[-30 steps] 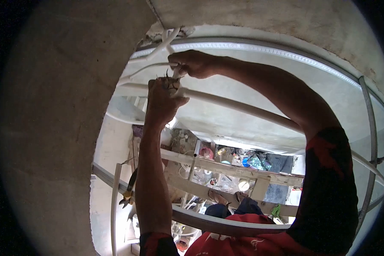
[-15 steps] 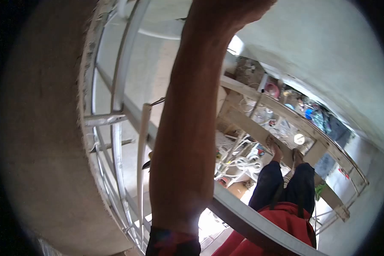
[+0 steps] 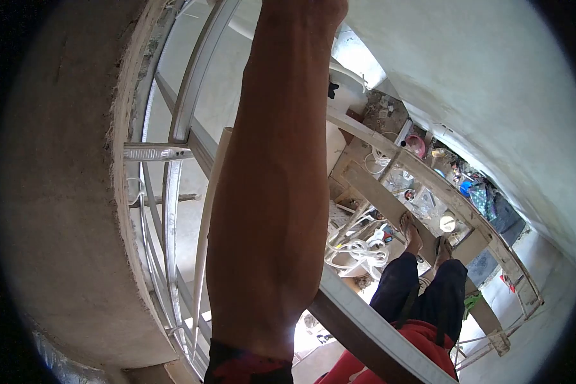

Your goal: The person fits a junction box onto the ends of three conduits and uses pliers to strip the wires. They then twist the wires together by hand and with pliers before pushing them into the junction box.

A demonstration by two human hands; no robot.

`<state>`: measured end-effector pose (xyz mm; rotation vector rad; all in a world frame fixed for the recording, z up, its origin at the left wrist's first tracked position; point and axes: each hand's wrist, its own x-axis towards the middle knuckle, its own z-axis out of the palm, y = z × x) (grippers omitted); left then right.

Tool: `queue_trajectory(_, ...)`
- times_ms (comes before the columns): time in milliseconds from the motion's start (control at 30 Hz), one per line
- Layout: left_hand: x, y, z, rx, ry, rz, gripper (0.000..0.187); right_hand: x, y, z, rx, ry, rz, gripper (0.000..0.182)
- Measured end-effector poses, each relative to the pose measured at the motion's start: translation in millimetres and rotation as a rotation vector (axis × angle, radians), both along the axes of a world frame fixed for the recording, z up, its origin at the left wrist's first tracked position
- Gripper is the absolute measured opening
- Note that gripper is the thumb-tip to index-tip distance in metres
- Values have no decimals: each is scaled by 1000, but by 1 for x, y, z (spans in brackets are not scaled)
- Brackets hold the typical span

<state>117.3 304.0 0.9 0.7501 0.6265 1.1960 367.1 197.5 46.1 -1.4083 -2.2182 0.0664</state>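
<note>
My left forearm (image 3: 269,179) reaches up through the middle of the view, with a dark and red sleeve at the elbow. Only the base of my left hand (image 3: 323,9) shows at the top edge. Its fingers, and anything they hold, are out of frame. To the left of the forearm runs a pale tube (image 3: 212,192), partly hidden behind it. A curved metal frame (image 3: 198,70) stands farther left. Another metal bar (image 3: 365,320) passes diagonally below the elbow, in front of the red shirt. My right hand is not in view.
My feet (image 3: 411,233) rest on a wooden plank (image 3: 374,187) of a raised scaffold. Coiled white hose (image 3: 365,253), a pink basin (image 3: 415,146) and a white bucket (image 3: 447,223) lie below. A rough-edged panel (image 3: 57,192) fills the left; a pale wall (image 3: 486,83) rises right.
My left forearm has shifted left and looks larger, and less of the hand shows at the top edge. The view has moved slightly. The tube is now more covered by the arm.
</note>
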Motion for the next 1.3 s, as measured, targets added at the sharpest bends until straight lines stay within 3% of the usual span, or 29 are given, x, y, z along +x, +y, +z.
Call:
queue_trajectory(33,2,17,3,-190,-138,-106,34,-1,0,1,1,-3,1,27)
queue_trajectory(67,4,25,1,-186,-147,-104,34,-3,-1,2,7,-9,-2,28)
queue_trajectory(133,11,26,2,59,-188,-262,29,-7,-1,6,9,-22,-2,28)
queue_trajectory(167,15,21,6,-70,-194,-159,25,-8,-4,7,12,-30,-5,28)
queue_trajectory(333,13,4,12,-58,-283,-155,26,-12,-3,5,13,-31,-3,29)
queue_trajectory(400,10,1,0,64,-239,-173,29,-12,0,4,15,-38,-9,30)
queue_trajectory(433,-10,34,-24,536,247,-349,35,-12,3,4,14,-50,-15,30)
queue_trajectory(500,-3,15,-11,104,-11,-153,26,-13,17,-2,-15,-31,13,30)
queue_trajectory(533,-3,15,-7,-17,-66,-82,23,15,62,-18,-265,271,293,45)
queue_trajectory(600,-1,10,-3,-106,-139,6,17,-3,37,-11,-70,90,72,24)
queue_trajectory(633,-2,7,-1,-75,-139,-40,21,0,41,-16,37,37,73,29)
queue_trajectory(767,6,-5,0,-70,-57,-122,23,-9,43,-10,-71,179,45,29)
queue_trajectory(800,-1,17,-18,-92,-161,-337,21,-8,39,-4,-84,94,35,20)
queue_trajectory(900,34,-25,0,-114,-131,-236,22,-7,38,-1,-130,156,64,23)
queue_trajectory(1000,32,-22,-1,-118,-63,-128,24,-3,44,-7,-90,167,139,23)
queue_trajectory(1300,37,-27,1,-136,-36,-82,17,-3,33,0,-134,228,115,20)
